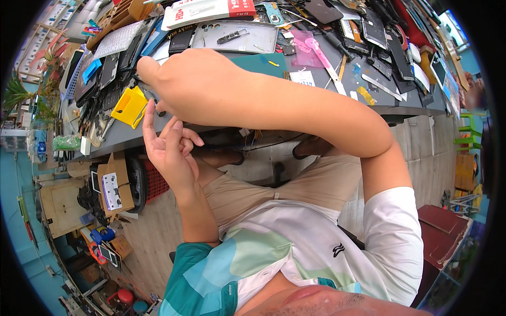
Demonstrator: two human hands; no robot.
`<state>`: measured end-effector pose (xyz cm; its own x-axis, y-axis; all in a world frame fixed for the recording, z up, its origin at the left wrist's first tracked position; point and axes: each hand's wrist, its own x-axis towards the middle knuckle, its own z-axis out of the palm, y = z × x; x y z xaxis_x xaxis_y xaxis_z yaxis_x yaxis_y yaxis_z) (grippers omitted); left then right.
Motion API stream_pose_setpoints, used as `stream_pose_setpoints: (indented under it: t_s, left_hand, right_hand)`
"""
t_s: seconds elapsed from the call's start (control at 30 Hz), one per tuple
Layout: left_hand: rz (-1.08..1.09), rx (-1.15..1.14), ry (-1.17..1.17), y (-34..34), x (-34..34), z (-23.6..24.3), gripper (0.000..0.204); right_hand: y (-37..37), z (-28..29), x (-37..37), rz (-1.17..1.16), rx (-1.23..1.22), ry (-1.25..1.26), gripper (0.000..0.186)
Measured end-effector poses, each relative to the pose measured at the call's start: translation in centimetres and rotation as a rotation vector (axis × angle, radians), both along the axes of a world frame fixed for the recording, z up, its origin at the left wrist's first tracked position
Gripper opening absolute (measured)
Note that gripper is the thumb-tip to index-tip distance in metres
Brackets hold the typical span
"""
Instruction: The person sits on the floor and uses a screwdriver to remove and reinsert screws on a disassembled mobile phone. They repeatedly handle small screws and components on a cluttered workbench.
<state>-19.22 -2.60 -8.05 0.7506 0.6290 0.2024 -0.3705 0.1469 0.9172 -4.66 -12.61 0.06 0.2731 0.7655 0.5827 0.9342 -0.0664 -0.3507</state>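
Observation:
My right arm crosses the bench from the right. My right hand (192, 84) is at the left with its back turned up and its fingers bent under it. Whatever those fingers hold, if anything, is hidden beneath the hand. Just below it, off the bench's near edge, my left hand (171, 150) has its index finger stretched up and the other fingers loosely bent and apart. Nothing shows in it. A yellow plastic holder (130, 107) sits beside both hands, to their left. Beyond the right hand lies a grey tray (263, 38) with a small dark part (232, 36) in it.
A green mat (258, 63) lies partly under my right forearm. Several phones and loose parts crowd both ends of the grey bench (416, 109). A red and white box (208, 11) stands at the back. Below the bench are a cardboard box (117, 181) and a red basket (154, 179).

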Motion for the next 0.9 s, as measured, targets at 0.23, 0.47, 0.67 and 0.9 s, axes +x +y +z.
stream_pose_setpoints:
  t_s: [0.23,0.47,0.67,0.9]
  left_hand:
    - [0.024,0.099,0.091,0.1,0.0,0.3,0.065]
    - [0.329,0.383,0.071,2.3,1.4,2.8,0.043]
    - [0.224,0.792,0.062,4.3,7.3,8.3,0.028]
    - [-0.528,1.427,0.222,3.1,15.9,12.5,0.015]
  right_hand:
    - [-6.0,3.8,4.6,-0.243,0.257,-0.018,0.04]
    - [-13.6,5.3,10.6,-0.423,0.429,0.257,0.036]
    - [-15.2,2.0,12.2,-0.5,0.547,0.353,0.032]
    - [-16.1,0.8,14.0,-0.441,0.653,0.312,0.034]
